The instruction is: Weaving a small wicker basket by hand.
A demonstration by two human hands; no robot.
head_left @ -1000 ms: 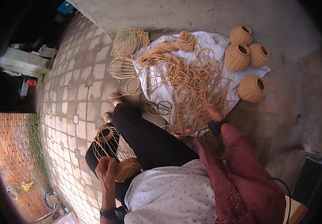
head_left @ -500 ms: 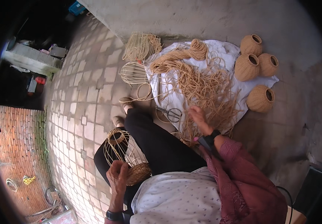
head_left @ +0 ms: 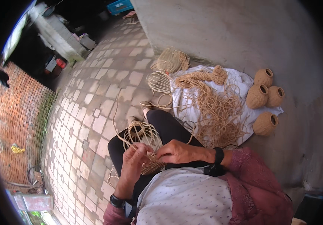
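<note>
A half-woven basket (head_left: 152,167) rests on my lap, its woven end toward me and its bare ribs (head_left: 151,135) running to a ring at the far end. My left hand (head_left: 134,160) is closed at the basket's left side, thumb and fingers pinching a tan cord (head_left: 114,119) whose loose length arcs up and away over the paving. Close beside it, my right hand (head_left: 180,152) is closed with its fingertips at the edge of the weave. A cord end sticks up behind the right hand. What lies between the right fingertips is mostly hidden.
On a white cloth (head_left: 185,98) lies a heap of loose tan cords (head_left: 221,116) with a coiled bundle (head_left: 206,77). Several finished woven pots (head_left: 265,123) stand along its right side. Rib frames (head_left: 159,81) sit at its left, near a concrete wall (head_left: 221,33).
My right hand has come from the cord heap to the basket, and a long cord now shows there. My left hand has shifted onto that cord. The whole view has tilted.
</note>
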